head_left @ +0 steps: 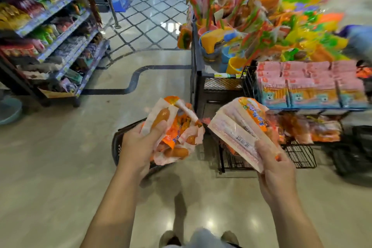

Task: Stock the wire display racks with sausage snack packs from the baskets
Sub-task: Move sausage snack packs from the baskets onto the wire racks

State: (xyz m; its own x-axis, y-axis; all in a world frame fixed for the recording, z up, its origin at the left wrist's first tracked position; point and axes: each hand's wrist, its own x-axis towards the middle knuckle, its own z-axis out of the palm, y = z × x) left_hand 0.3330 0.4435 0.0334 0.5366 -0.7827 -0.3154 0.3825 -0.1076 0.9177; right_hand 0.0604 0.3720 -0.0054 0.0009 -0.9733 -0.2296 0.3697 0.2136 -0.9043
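1. My left hand (pixel 138 143) gripped a loose bunch of sausage snack packs (pixel 175 127), thumb laid over one sausage, directly above the black basket (pixel 117 143) on the floor.
2. My right hand (pixel 275 169) pinched a fanned stack of packs (pixel 239 127) by its lower edge, barcodes toward me, just in front of the wire display rack (pixel 300 155).
3. Step, as I judged it: transfer from basket to rack, both hands loaded.
4. The next move called for carrying the stack rightward onto the lower tier, beside the orange packs (pixel 318 131) lying there.
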